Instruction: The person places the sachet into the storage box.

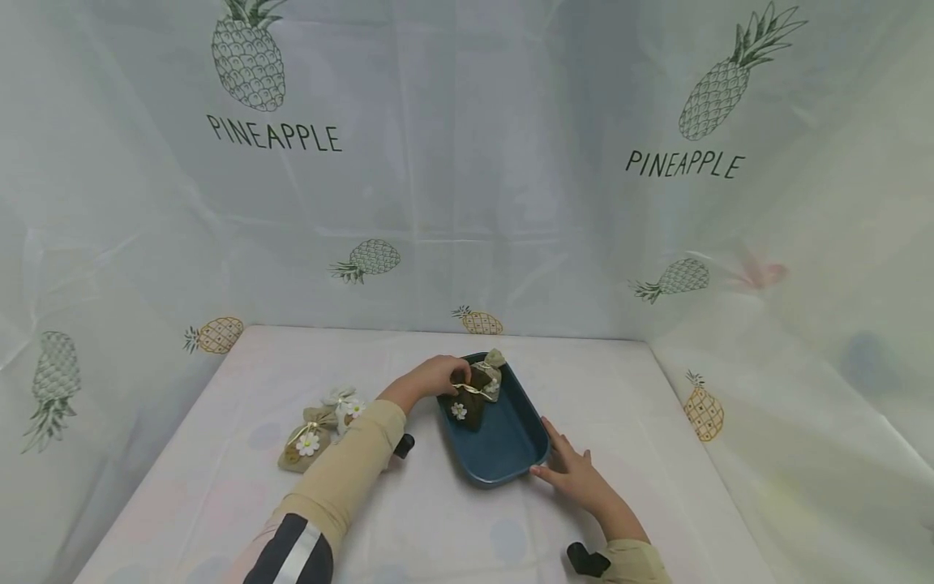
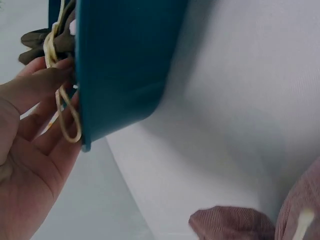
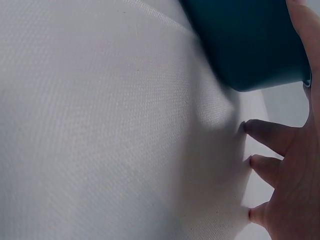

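the left arm (image 1: 343, 478) stretches from the lower left up and across toward the middle, sleeved to just short of the wrist. the left hand (image 1: 430, 378) arches with knuckles up and fingers bent downward; from the left wrist view, its thumb (image 2: 37, 86) meets the fingertips in a pinch, the palm partly showing. the right arm (image 1: 635, 561) shows less, slanting up and leftward from the lower right. the right hand (image 1: 579, 480) has its thumb held apart and its fingers (image 3: 272, 136) spread in a fan.
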Available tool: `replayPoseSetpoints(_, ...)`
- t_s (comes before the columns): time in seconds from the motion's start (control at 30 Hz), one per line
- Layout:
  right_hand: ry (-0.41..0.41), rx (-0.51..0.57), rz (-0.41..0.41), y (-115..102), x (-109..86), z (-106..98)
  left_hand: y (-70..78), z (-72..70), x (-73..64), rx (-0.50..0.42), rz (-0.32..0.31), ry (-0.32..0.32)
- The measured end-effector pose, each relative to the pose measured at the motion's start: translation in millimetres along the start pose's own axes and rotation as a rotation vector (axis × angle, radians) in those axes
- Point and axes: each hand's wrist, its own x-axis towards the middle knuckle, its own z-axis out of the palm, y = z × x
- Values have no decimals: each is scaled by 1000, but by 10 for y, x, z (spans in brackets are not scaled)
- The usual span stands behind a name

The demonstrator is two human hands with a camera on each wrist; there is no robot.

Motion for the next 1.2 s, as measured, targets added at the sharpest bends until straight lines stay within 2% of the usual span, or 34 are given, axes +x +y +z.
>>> replayPoseSetpoints(0.13,1,2,-10,-11,5,4,-31,-44,-62,-11,20,12)
replayPoseSetpoints(0.37,7,-3,-20,-10,7,2,-64,-95,-234,-78,33,-8)
replayPoseSetpoints(0.57,7,1,-11,16,-1,8,-88,-110,-433,-104,31,-26)
replayPoseSetpoints(0.9,10,-4,-15,31,23,28,-165,-119,-817,-149,-21,-18)
replayPoseSetpoints(1.03,8,-5,-22,26,28,37,-234,-111,-991,-183,-57,2)
replayPoseSetpoints(1.2,12,-7,-27,16,26,46,-353,-88,-1159,-228,-75,69)
